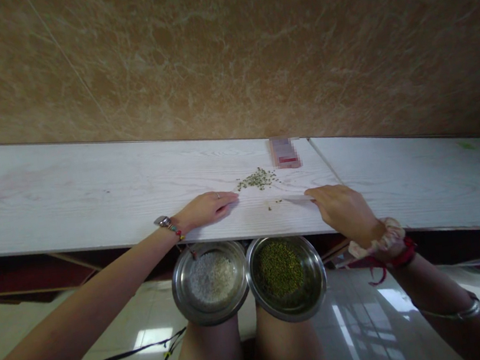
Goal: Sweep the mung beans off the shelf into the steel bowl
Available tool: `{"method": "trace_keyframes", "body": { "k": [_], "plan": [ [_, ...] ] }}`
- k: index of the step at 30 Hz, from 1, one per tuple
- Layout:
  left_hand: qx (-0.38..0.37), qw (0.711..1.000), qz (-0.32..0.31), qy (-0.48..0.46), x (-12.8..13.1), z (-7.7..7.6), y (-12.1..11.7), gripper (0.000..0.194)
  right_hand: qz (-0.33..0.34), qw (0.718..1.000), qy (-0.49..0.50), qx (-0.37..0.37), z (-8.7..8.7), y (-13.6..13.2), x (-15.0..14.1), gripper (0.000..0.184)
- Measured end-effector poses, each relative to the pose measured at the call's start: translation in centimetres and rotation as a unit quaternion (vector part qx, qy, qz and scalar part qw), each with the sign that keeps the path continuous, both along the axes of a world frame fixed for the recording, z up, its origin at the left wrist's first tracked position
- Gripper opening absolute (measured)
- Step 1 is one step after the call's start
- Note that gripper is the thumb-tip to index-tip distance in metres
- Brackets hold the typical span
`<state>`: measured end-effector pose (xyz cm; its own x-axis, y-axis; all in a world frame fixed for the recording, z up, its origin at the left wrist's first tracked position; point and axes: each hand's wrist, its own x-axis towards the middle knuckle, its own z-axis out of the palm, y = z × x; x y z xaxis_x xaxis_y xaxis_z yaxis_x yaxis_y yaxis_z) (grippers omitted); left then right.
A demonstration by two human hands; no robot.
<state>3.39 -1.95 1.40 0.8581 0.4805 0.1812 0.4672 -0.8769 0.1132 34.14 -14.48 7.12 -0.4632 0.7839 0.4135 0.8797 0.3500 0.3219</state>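
A small spread of green mung beans (258, 178) lies on the white wooden counter, with a few stray beans nearer its front edge. My left hand (206, 208) rests flat on the counter, fingers stretched towards the left side of the beans and holding nothing. To the right, my right hand (342, 206) is closed on a thin pale flat piece (297, 199), whose kind I cannot make out; it points left towards the stray beans. Below the counter edge, two steel bowls sit over my knees. The left bowl (181, 307) contains white rice, the right bowl (318, 288) green mung beans.
Against the brown marbled wall (205, 59) lies a blurred pinkish packet (284, 153) behind the beans. A seam crosses the counter (67, 192) to the packet's right. Dark straps (128, 356) hang at lower left above the tiled floor (358, 318).
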Motion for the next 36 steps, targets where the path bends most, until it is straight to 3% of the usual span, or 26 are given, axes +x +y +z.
{"method": "trace_keyframes", "body": {
  "k": [19,30,36],
  "plan": [
    [0.003,1.0,-0.001,-0.005,0.0,-0.2,0.1,0.032,0.075,0.997,0.003,0.013,0.7,-1.2,-0.2,0.027],
    [-0.005,1.0,0.002,-0.005,0.1,0.1,-0.1,0.033,0.058,0.998,0.015,-0.014,0.9,-2.2,0.3,0.029],
    [-0.006,1.0,0.0,-0.01,0.0,0.0,0.0,0.033,0.084,0.996,0.027,-0.03,1.3,-3.5,0.1,0.032]
  ]
}}
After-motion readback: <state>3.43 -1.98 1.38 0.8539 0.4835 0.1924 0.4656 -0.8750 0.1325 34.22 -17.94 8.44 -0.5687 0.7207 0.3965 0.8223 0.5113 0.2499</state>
